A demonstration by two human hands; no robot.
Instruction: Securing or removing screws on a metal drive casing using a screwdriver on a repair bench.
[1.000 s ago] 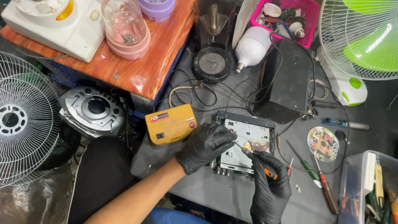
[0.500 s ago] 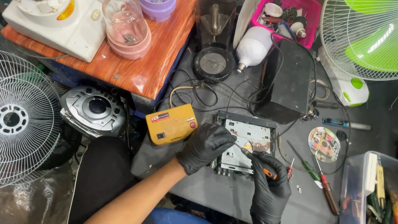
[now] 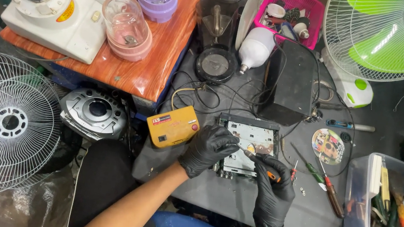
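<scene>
My left hand [image 3: 208, 149] presses down on the open player [image 3: 248, 145] on the bench, steadying it, while my right hand [image 3: 271, 186] grips the screwdriver [image 3: 257, 162], its tip angled into the mechanism.

left hand [image 3: 209, 149]: black-gloved, palm down, fingers curled, bare forearm reaching up from lower left | right hand [image 3: 271, 193]: black-gloved, closed in a grip, thumb uppermost, wrist low at bottom edge | just beside each other, fingertips nearly meeting
</scene>
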